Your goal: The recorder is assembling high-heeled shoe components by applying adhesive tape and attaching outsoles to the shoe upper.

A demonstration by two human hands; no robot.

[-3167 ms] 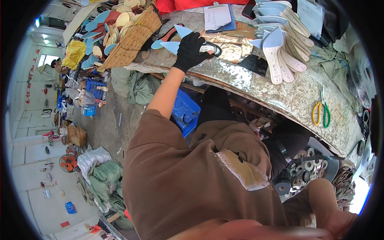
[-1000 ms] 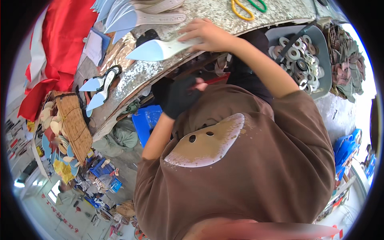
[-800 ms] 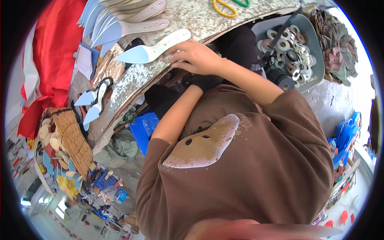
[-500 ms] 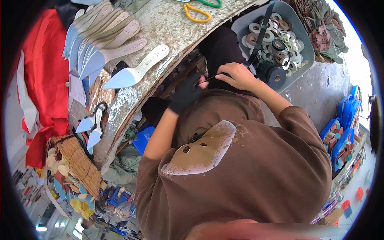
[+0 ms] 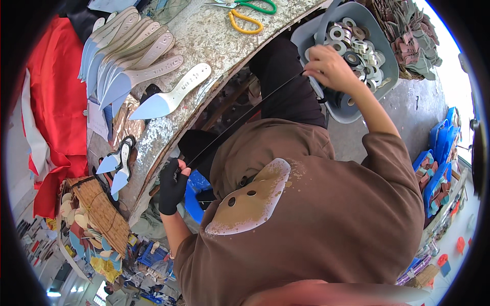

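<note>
My left hand point(image 5: 173, 186), in a black glove, pinches one end of a thin black strip point(image 5: 245, 115) below the table's edge. My bare right hand point(image 5: 329, 66) holds the other end up at the rim of a grey basin point(image 5: 380, 35) filled with several tape rolls, so the strip runs taut between both hands. A single shoe insole point(image 5: 171, 97) with a pale blue toe lies on the worn metal table point(image 5: 209, 41), apart from a fanned row of several insoles point(image 5: 130, 53).
Yellow scissors point(image 5: 245, 20) and green scissors point(image 5: 255, 6) lie at the table's far side. Red cloth point(image 5: 56, 102) hangs at left, beside a woven basket point(image 5: 99, 211). Grey cut pieces point(image 5: 413, 38) pile beyond the basin. Blue crates point(image 5: 434, 173) stand at right.
The hands met near the table's edge, then drew apart: my right hand moved to the basin of rolls and my left dropped lower, pulling the black strip tight. The view has swung right.
</note>
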